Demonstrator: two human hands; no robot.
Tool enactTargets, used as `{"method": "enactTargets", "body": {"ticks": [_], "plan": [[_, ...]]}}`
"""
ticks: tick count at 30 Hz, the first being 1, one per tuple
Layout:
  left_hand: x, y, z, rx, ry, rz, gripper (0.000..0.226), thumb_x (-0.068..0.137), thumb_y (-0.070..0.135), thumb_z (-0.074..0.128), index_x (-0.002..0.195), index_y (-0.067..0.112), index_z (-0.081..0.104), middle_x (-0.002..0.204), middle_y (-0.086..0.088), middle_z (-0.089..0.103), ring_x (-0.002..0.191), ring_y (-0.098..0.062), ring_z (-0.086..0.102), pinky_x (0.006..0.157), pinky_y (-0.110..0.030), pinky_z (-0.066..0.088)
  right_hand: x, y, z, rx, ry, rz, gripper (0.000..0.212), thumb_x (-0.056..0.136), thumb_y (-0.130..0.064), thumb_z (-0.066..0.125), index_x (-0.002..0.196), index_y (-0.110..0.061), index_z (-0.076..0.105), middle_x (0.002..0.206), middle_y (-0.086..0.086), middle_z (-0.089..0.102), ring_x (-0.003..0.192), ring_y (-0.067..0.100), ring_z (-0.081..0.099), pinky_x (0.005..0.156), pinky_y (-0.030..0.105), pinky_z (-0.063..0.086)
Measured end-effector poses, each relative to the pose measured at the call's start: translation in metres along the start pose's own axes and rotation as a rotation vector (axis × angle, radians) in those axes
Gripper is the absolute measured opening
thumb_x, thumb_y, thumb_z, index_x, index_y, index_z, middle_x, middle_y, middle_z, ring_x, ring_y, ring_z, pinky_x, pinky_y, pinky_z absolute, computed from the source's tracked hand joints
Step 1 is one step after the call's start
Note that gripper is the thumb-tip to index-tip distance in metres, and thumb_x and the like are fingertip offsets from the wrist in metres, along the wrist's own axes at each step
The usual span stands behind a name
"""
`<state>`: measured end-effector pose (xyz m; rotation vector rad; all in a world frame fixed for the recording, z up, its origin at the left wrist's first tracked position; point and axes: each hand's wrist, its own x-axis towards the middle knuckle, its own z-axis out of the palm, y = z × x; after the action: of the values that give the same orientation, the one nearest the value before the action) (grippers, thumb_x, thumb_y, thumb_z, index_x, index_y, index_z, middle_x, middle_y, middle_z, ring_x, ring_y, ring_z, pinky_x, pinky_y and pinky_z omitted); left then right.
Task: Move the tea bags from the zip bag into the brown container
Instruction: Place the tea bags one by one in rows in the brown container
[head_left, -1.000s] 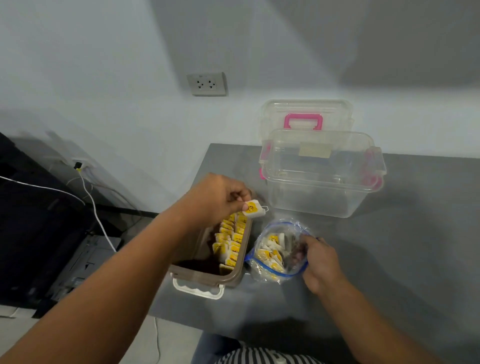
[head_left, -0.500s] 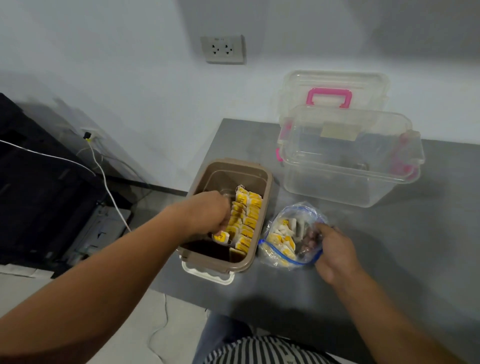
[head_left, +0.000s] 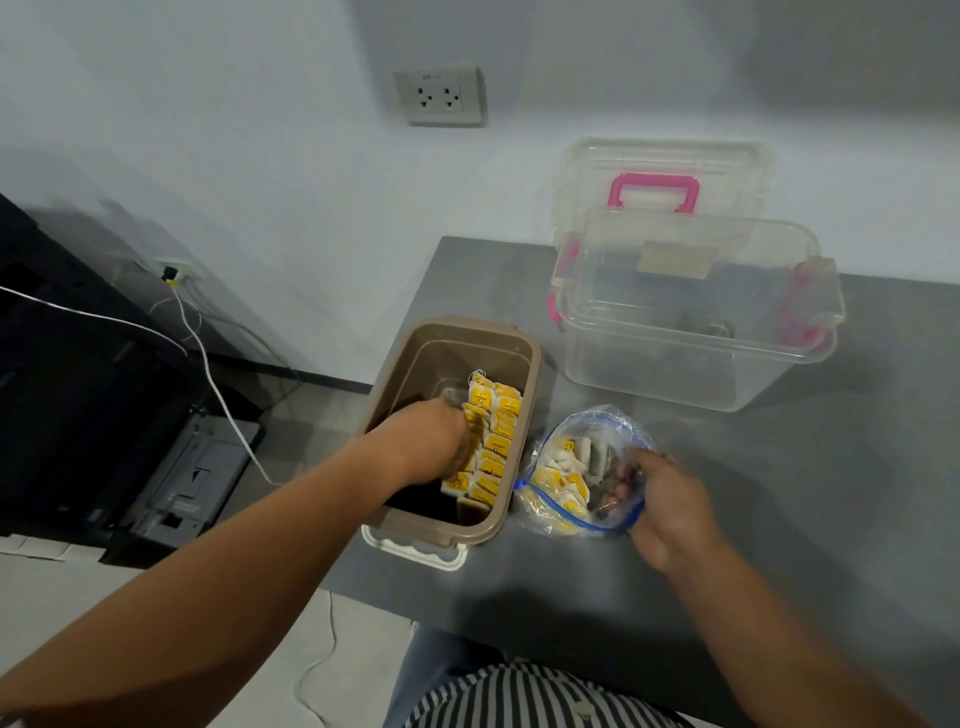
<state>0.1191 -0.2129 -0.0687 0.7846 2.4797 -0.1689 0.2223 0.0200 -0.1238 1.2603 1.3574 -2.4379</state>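
In the head view, the left hand (head_left: 434, 441) is seen lowered into the brown container (head_left: 524, 358), its fingers curled down among the tea bags (head_left: 496, 434) at the near end of the row; whether a bag is pinched between them cannot be told, since the fingertips are hidden by the hand itself. The hand is probably placed there so that a bag can be seated upright against the ones already filed. The right hand (head_left: 662, 506) is closed on the right rim of the zip bag (head_left: 582, 467), and the mouth is thereby held open and turned toward the container, presumably so that the next bag can be reached without fumbling. The zip bag lies just beside the container on the grey table (head_left: 779, 493). Inside the brown container the yellow-tagged tea bags are packed on edge in two neat files along its right side, while the left part and the far end are bare. A fair number of tea bags are left loose in the zip bag (head_left: 563, 475), so the task is judged to be partly done. Behind, a clear storage box (head_left: 696, 312) with pink latches stands well apart from the hands, with its lid (head_left: 660, 176) propped against the wall.
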Motion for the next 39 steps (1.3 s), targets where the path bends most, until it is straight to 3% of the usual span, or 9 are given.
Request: {"method": "enactTargets", "body": {"ticks": [7, 9, 12, 16, 19, 26, 29, 33, 39], "plan": [[-0.002, 0.002, 0.001, 0.004, 0.030, -0.023, 0.014, 0.089, 0.014, 0.058, 0.076, 0.020, 0.059, 0.088, -0.002, 0.069, 0.075, -0.015, 0.062, 0.076, -0.030, 0.056, 0.001, 0.004, -0.001, -0.015, 0.015, -0.017, 0.011, 0.097, -0.007, 0.056, 0.087, -0.011, 0.056, 0.066, 0.005, 0.067, 0.059, 0.021, 0.068, 0.072, 0.043, 0.057], [-0.002, 0.001, 0.000, -0.011, 0.029, -0.040, 0.013, 0.090, 0.015, 0.057, 0.081, 0.015, 0.066, 0.088, -0.001, 0.069, 0.077, -0.015, 0.063, 0.079, -0.031, 0.057, 0.001, 0.005, -0.001, -0.019, 0.019, -0.026, 0.011, 0.097, -0.008, 0.056, 0.087, -0.010, 0.056, 0.067, 0.006, 0.067, 0.058, 0.019, 0.068, 0.073, 0.043, 0.056], [-0.004, 0.002, -0.002, -0.012, 0.020, -0.051, 0.017, 0.093, 0.016, 0.055, 0.092, 0.014, 0.072, 0.091, -0.002, 0.069, 0.081, -0.016, 0.064, 0.082, -0.031, 0.057, -0.001, 0.005, -0.002, -0.050, 0.011, -0.030, 0.007, 0.099, -0.010, 0.055, 0.096, -0.008, 0.060, 0.088, 0.012, 0.071, 0.079, 0.028, 0.071, 0.084, 0.050, 0.057], [-0.005, 0.006, -0.004, 0.008, 0.043, -0.063, 0.019, 0.093, 0.017, 0.053, 0.092, 0.013, 0.072, 0.093, -0.004, 0.070, 0.080, -0.017, 0.063, 0.077, -0.029, 0.055, -0.006, 0.004, -0.002, -0.075, 0.018, -0.038, 0.006, 0.100, -0.011, 0.054, 0.099, -0.007, 0.059, 0.098, 0.017, 0.070, 0.091, 0.034, 0.069, 0.090, 0.054, 0.056], [-0.005, 0.005, -0.007, -0.010, 0.024, -0.073, 0.017, 0.091, 0.020, 0.058, 0.091, 0.015, 0.074, 0.093, -0.002, 0.071, 0.083, -0.014, 0.065, 0.083, -0.031, 0.057, -0.008, 0.005, -0.003, -0.089, 0.031, -0.049, 0.006, 0.100, -0.010, 0.054, 0.100, -0.006, 0.059, 0.100, 0.019, 0.070, 0.093, 0.035, 0.069, 0.091, 0.054, 0.056], [-0.023, 0.014, -0.045, -0.230, 0.287, -0.031, 0.006, 0.087, 0.025, 0.070, 0.088, 0.023, 0.076, 0.084, 0.008, 0.073, 0.080, -0.007, 0.067, 0.080, -0.028, 0.055, -0.022, 0.003, -0.002, -0.058, 0.015, -0.067, 0.007, 0.101, -0.008, 0.052, 0.098, -0.004, 0.057, 0.084, 0.014, 0.067, 0.075, 0.027, 0.067, 0.065, 0.038, 0.055], [-0.032, 0.038, -0.061, -0.299, 0.426, 0.073, 0.005, 0.088, 0.027, 0.070, 0.088, 0.026, 0.075, 0.083, 0.011, 0.072, 0.076, 0.000, 0.063, 0.071, -0.017, 0.047, -0.027, 0.002, 0.000, -0.060, 0.001, -0.078, 0.007, 0.100, -0.005, 0.052, 0.100, -0.003, 0.058, 0.084, 0.014, 0.068, 0.075, 0.026, 0.068, 0.061, 0.035, 0.054], [-0.030, 0.076, -0.063, -0.328, 0.365, 0.276, 0.006, 0.088, 0.027, 0.071, 0.094, 0.028, 0.074, 0.088, 0.014, 0.071, 0.079, 0.003, 0.062, 0.070, -0.005, 0.041, -0.028, 0.002, 0.002, -0.047, 0.018, -0.108, 0.008, 0.099, -0.003, 0.051, 0.099, -0.002, 0.059, 0.088, 0.015, 0.068, 0.078, 0.026, 0.065, 0.066, 0.035, 0.053], [-0.001, 0.112, -0.032, -0.114, 0.194, 0.380, 0.017, 0.083, 0.017, 0.070, 0.096, 0.024, 0.076, 0.091, 0.005, 0.074, 0.083, -0.013, 0.066, 0.073, -0.024, 0.048, -0.032, 0.004, -0.003, -0.038, 0.007, -0.129, 0.011, 0.099, -0.003, 0.052, 0.094, -0.005, 0.062, 0.078, 0.010, 0.071, 0.066, 0.018, 0.068, 0.056, 0.029, 0.051]]}}
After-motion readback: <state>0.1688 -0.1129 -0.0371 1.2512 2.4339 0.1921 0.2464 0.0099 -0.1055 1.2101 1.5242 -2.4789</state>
